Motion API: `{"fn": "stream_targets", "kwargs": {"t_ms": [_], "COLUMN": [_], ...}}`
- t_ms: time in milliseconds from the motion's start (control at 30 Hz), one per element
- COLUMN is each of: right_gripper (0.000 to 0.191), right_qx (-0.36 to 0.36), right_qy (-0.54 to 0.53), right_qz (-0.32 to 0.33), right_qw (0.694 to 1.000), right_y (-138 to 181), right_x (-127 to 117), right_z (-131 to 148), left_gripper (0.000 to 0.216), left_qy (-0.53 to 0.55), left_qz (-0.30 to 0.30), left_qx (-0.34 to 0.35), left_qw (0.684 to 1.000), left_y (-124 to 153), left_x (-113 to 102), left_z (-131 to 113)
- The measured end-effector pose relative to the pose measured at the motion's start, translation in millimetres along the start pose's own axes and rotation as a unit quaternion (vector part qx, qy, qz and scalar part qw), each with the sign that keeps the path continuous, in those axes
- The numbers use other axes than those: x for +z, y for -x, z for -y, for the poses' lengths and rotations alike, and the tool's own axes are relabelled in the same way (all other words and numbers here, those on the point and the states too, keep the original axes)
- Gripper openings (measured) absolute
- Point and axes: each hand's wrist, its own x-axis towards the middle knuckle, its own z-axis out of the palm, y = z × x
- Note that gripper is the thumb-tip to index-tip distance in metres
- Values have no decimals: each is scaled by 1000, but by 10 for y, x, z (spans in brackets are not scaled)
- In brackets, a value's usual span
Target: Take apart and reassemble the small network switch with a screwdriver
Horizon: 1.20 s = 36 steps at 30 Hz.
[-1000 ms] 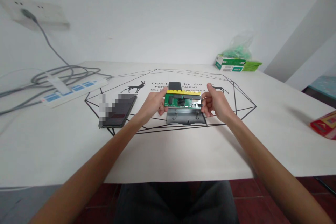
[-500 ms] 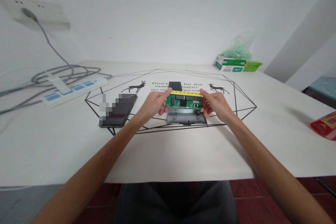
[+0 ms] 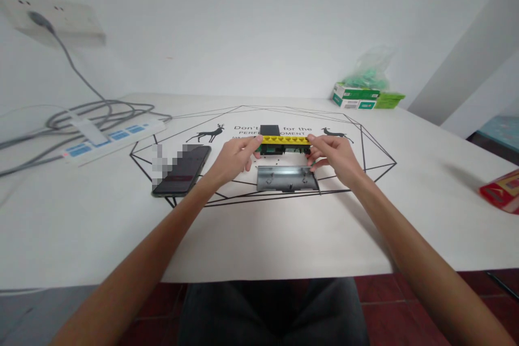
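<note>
Between the left hand (image 3: 236,158) and the right hand (image 3: 335,155): one circuit board (image 3: 273,150) with a yellow port row (image 3: 285,140), grasped at both ends, thumbs on top; the grip was closed on it from either side, neither hand clearly nearer. Its long axis ran left to right, from grip to grip; the port row was uppermost, openings toward the wearer. Whether its underside met the tabletop (image 3: 284,243) could not be told. On the wearer's side of the grip, apart from the board: one grey shell (image 3: 279,178), hollow side up, long axis likewise left to right, roughly parallel to the board; the right hand's lower fingers were nearer its far edge. Just beyond the grip: one flat black piece (image 3: 270,130). Left of the left grip: one phone (image 3: 184,170), then one power strip (image 3: 117,140). Well right of the right grip: one red box (image 3: 503,190).
</note>
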Motion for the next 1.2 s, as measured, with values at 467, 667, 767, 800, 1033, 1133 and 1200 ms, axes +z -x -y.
{"fn": "stream_targets", "kwargs": {"t_ms": [467,667,767,800,1033,1133,1200], "right_gripper": [44,46,48,49,54,57,58], "right_qx": [-74,-134,-143,-144,-163,-193,-220], "right_qy": [26,65,82,88,130,169,209], "right_qz": [66,70,75,74,61,45,36], "right_qw": [995,986,983,983,976,965,952], "right_y": [-5,-10,-8,-7,-4,-8,-8], "right_x": [-201,-253,-247,-239,-190,-183,-171], "right_z": [20,43,43,40,3,-31,-55], "left_gripper": [71,77,77,76,60,55,53], "left_qy": [-27,-76,-107,-119,-167,-185,-211], "left_qz": [99,58,31,22,-29,-46,-57], "left_qx": [29,81,105,112,151,167,180], "left_qw": [994,992,988,986,974,967,959], "left_y": [63,49,32,28,27,34,39], "left_x": [-178,-133,-123,-123,-137,-140,-138], "left_z": [-88,-43,-22,-17,-16,-23,-27]}}
